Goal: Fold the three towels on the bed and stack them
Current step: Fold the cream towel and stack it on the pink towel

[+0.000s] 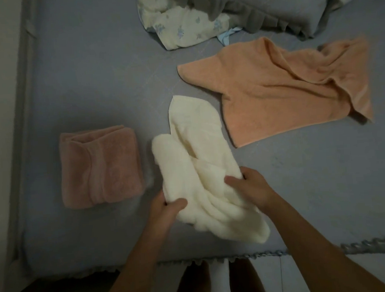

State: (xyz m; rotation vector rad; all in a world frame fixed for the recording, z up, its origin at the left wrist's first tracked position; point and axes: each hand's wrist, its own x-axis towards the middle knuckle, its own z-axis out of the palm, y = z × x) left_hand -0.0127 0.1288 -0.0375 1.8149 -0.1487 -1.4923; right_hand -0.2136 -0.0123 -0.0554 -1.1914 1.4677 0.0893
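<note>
Gripping the crumpled white towel [195,166], both hands, left hand [166,207] and right hand [250,187], clench fingers [233,179] on it over the bed [91,84].

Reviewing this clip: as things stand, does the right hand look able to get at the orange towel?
Probably yes, once it lets go. The right hand is gripping the white towel, as is the left hand. The orange towel lies loose on the bed just beyond, with nothing between.
</note>
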